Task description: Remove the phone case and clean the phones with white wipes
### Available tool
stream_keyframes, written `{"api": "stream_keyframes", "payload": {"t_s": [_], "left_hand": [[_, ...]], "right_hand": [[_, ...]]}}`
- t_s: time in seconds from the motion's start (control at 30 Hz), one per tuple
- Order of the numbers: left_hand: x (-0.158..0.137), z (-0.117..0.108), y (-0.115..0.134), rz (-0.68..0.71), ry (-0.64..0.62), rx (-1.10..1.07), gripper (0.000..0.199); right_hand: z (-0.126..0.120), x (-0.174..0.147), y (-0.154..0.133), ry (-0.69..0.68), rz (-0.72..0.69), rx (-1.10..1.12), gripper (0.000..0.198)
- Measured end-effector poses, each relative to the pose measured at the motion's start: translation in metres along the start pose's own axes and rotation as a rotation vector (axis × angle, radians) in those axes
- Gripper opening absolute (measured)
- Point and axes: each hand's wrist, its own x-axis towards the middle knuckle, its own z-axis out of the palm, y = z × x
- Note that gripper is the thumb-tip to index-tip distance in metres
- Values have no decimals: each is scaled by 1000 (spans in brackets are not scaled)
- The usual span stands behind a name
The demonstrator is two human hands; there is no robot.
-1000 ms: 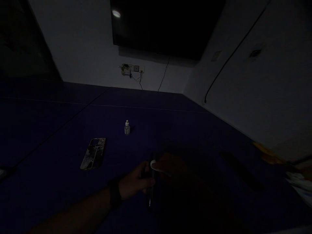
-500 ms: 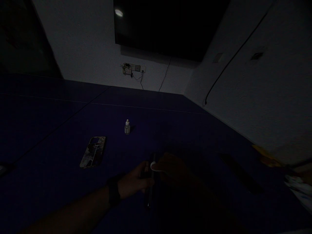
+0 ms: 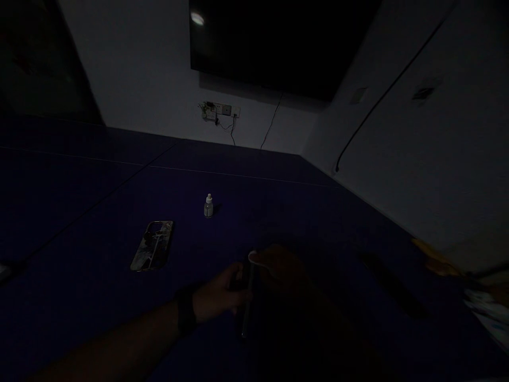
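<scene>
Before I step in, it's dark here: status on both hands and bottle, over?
Left hand gripping dark slim object. Right hand holding white cloth-like piece at its far end. Bottle and phone case apart from both hands.

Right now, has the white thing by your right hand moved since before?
Yes: judged against the standing bottle, the white thing at the right hand has moved slightly forward, toward the far end of the dark slab.

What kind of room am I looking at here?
Probably a dim meeting or living room, though I can't tell which: a large dark screen hangs on a pale wall, with sockets below it.
</scene>
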Motion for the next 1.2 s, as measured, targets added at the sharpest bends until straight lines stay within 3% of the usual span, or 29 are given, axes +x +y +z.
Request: {"api": "stream_keyframes", "payload": {"t_s": [0.07, 0.13, 0.4, 0.5, 0.57, 0.7, 0.8, 0.9, 1.1, 1.2], "left_hand": [[1, 0, -2, 13, -25, 2, 59], [1, 0, -5, 23, -43, -13, 60], [1, -3, -3, 5, 0, -54, 56], [1, -2, -1, -10, 3, -81, 58], [2, -3, -3, -22, 5, -89, 63], [4, -3, -6, -12, -30, -103, 66], [2, -2, -4, 22, -86, -122, 69], [1, -3, -1, 29, -92, -129, 74], [6, -6, -5, -3, -38, -124, 67], [8, -5, -5, -9, -35, -120, 69]], "right_hand": [[1, 1, 2, 40, 106, -38, 30], [1, 2, 2, 56, 114, -42, 31], [-9, 2, -6, -47, -157, 23, 34], [-7, 3, -6, -79, -185, 96, 29], [-4, 3, -4, -46, -111, 97, 28], [1, 2, -2, 6, 175, 33, 30], [2, 2, -1, 1, 255, 43, 31], [0, 2, -2, 10, 220, 50, 33], [-7, 4, -5, -126, -113, 174, 34], [-5, 5, -4, -92, -23, 160, 30]]}}
